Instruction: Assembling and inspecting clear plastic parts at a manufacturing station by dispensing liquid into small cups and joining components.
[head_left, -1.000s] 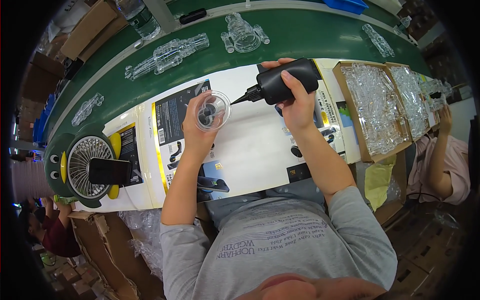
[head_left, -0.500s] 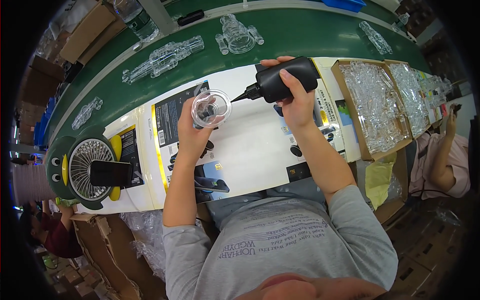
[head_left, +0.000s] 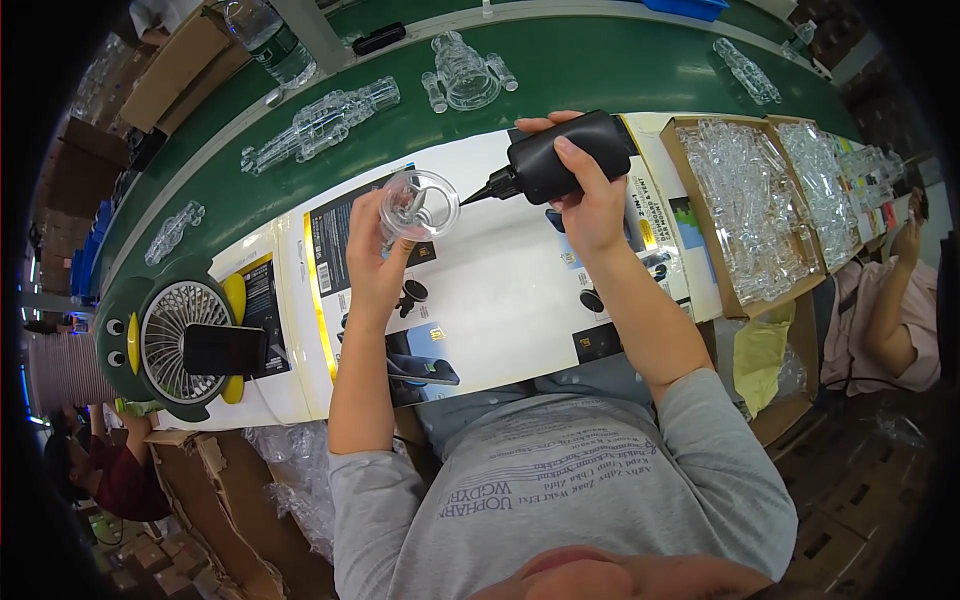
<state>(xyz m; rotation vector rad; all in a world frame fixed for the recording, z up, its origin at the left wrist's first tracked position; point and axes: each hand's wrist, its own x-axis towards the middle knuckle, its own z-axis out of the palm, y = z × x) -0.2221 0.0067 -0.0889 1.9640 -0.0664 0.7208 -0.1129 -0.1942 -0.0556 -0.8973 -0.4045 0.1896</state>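
Observation:
A clear, round-rimmed plastic piece [head_left: 420,205] is held up by my left hand [head_left: 375,255], its circular rim facing up. My left fingers wrap round its lower side and are partly hidden behind it. In my right hand [head_left: 592,205] lies a black squeeze bottle [head_left: 570,158], tilted sideways. Its thin pointed nozzle is aimed left, and the tip is at or very near the rim of the clear piece. Whether the tip touches, and whether any liquid comes out, I cannot tell. Both hands are above a white printed sheet [head_left: 500,320].
Behind, on the green bench, lie a long clear assembly [head_left: 325,122] and a flared clear assembly [head_left: 466,75]. A cardboard tray of clear parts [head_left: 745,225] stands right. Left are a green fan [head_left: 170,340] with a phone [head_left: 225,348] before it, and a water bottle [head_left: 270,45]. People sit on both sides.
My left hand has turned the clear piece, shifting slightly left and up with its fingers in a new position. My right hand and the black bottle have barely moved.

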